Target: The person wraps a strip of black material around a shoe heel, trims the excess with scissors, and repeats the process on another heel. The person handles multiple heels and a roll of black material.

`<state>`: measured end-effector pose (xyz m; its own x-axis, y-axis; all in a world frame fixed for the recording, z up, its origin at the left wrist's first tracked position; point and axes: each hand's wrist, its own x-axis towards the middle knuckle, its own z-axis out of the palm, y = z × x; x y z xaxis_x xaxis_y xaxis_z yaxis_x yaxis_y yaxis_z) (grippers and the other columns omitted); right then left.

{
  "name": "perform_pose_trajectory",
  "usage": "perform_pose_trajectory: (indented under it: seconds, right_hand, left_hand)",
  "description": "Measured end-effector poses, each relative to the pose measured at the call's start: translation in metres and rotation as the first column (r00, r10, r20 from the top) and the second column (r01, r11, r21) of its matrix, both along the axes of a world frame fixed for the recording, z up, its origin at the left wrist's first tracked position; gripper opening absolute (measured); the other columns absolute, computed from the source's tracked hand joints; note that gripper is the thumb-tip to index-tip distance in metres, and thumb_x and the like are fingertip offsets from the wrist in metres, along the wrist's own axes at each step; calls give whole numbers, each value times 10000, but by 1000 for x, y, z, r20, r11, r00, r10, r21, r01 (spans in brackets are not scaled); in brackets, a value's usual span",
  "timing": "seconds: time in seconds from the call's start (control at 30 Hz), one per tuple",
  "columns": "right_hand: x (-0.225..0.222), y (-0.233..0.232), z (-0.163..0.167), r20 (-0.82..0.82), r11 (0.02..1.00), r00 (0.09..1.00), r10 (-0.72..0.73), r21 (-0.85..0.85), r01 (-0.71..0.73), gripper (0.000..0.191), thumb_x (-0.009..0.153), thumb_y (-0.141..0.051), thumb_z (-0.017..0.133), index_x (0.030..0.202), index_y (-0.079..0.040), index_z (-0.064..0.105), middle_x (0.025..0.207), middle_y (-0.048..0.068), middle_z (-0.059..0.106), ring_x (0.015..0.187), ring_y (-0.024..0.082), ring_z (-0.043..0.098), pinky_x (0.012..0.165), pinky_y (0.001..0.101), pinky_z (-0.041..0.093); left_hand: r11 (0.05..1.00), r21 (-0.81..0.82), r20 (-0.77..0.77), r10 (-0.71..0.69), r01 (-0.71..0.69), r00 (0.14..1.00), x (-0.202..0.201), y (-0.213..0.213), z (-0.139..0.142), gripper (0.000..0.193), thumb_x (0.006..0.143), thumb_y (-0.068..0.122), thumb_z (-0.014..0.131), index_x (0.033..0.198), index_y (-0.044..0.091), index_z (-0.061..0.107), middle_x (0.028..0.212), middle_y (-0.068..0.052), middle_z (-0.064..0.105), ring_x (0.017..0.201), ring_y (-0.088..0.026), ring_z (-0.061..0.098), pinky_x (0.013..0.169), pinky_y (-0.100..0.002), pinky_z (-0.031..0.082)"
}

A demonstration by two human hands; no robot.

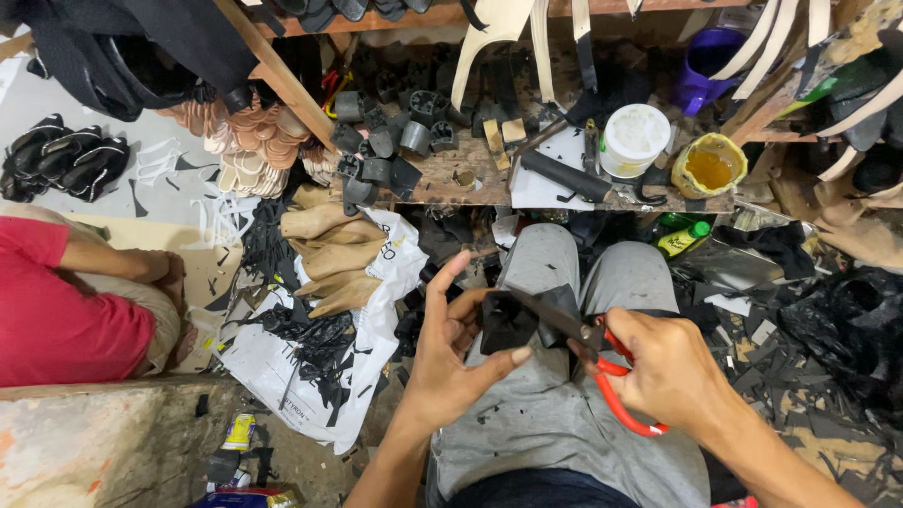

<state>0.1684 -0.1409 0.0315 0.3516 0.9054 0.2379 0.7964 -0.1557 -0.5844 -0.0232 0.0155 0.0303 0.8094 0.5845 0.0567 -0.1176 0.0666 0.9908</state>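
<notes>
- The left hand (450, 348) is clamped on a black heel block (508, 322), thumb under it and fingers curled behind, above the person's grey-trousered lap (546, 414).
- The right hand (670, 369) is closed around the red handles of scissors (602, 362), whose dark blades lie across the block.
- Beyond the knees, a cluttered wooden surface (442, 179) carries a white tub (635, 139) and a yellow glue pot (708, 166).
- Tan shoe lasts (334, 254) lie on a white sack at left.
</notes>
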Motion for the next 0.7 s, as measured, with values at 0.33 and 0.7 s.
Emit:
perform_pose_trajectory:
  seconds: [0.33,0.7]
  right_hand:
    - [-2,-9,0,-236,962,935,-266,-121,244,414,744,-262,837,678,-7,517,476,108,465,411,192,395,422,357,386]
    - [-21,-10,-11,-475,989,868,-146,-49,139,409,782,-177,833,644,-44,472,511,4,374,499,78,330,436,286,301]
  left_hand:
    - [968,190,142,138,-164,980,11,-1,-6,586,822,-122,749,1361,-18,546,1404,-140,533,1308,-214,590,1120,-317,496]
    - [955,171,159,216,-242,963,17,-10,-3,545,832,-83,799,1309,9,552,1342,-112,495,1218,-207,640,1036,-317,579]
